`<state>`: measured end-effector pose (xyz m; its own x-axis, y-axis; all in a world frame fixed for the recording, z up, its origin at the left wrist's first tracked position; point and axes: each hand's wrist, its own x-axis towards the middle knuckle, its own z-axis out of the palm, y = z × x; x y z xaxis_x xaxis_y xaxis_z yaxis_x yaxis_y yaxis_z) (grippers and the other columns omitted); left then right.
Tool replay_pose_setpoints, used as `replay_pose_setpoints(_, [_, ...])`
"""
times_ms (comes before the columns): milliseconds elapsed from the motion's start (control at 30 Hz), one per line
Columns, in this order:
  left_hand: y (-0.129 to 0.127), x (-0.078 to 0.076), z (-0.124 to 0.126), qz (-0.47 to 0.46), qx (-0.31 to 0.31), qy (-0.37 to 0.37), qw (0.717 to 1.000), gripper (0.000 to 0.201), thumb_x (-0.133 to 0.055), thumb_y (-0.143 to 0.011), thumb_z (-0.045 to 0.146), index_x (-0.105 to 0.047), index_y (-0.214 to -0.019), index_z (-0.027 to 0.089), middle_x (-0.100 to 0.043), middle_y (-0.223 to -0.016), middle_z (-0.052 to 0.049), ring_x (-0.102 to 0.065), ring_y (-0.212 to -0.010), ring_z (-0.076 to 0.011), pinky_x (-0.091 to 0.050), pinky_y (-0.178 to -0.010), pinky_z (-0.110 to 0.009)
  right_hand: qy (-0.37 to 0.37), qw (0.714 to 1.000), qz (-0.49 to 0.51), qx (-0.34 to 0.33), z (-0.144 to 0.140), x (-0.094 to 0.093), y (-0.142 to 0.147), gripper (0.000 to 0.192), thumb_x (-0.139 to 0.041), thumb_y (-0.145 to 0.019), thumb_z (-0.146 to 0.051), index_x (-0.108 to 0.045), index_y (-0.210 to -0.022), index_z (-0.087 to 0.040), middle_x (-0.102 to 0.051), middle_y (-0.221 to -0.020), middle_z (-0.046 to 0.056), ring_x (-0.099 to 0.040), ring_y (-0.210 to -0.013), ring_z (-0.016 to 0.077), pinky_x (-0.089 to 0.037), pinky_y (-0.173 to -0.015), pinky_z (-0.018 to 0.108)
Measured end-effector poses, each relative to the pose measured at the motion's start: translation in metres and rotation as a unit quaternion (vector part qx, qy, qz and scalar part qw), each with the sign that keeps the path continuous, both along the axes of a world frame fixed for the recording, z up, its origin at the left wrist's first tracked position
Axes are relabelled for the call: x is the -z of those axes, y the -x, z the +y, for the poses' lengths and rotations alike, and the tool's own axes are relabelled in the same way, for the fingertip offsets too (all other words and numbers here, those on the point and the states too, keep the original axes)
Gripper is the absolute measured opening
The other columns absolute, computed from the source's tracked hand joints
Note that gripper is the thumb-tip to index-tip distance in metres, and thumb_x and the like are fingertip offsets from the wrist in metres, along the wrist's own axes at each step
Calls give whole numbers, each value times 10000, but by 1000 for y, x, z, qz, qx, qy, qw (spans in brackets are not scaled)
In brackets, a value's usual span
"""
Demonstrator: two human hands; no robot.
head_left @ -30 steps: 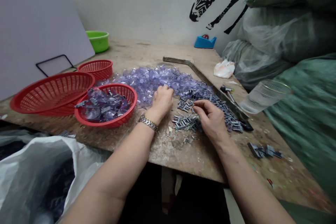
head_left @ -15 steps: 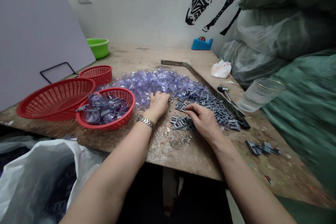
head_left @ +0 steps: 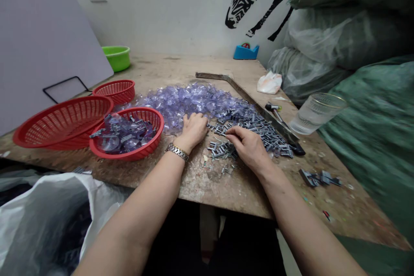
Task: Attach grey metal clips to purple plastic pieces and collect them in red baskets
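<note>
Worn wooden table (head_left: 181,69): left hand (head_left: 193,129) curled loosely on the purple plastic pile (head_left: 190,101); right hand (head_left: 247,146) pinches among grey clips (head_left: 258,127) lying just beyond it, rightward.

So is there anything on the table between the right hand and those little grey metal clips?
Nothing visible. The right hand rests directly on the grey metal clips, fingertips down among them. The left hand sits beside it at the edge of the clear purple pieces, not across the right hand's way.
</note>
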<state>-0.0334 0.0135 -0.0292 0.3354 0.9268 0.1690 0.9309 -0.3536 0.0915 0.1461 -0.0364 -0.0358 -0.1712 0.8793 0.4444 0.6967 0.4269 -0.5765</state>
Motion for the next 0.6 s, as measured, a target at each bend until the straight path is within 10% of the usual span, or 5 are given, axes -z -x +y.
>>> replay_pose_setpoints(367, [0, 1, 3, -175, 76, -28, 981, 185, -524, -877, 246, -664, -964, 164, -635, -1028, -88, -562, -999, -206, -408, -919, -336, 12, 999, 28, 30, 3, 2, 1, 110, -536, -810, -255, -640, -803, -221, -706, -805, 39, -636, -765, 199, -460, -734, 316])
replay_pose_setpoints(600, [0, -3, 9, -435, 52, 15, 899, 162, -538, -831, 215, -663, -771, 131, -624, -785, -40, -567, -800, -144, -436, -796, -264, 42, 995, 73, 45, 13, -7, 5, 141, -569, -774, -272, -650, -870, -209, -713, -848, 45, -643, -791, 200, -472, -761, 339])
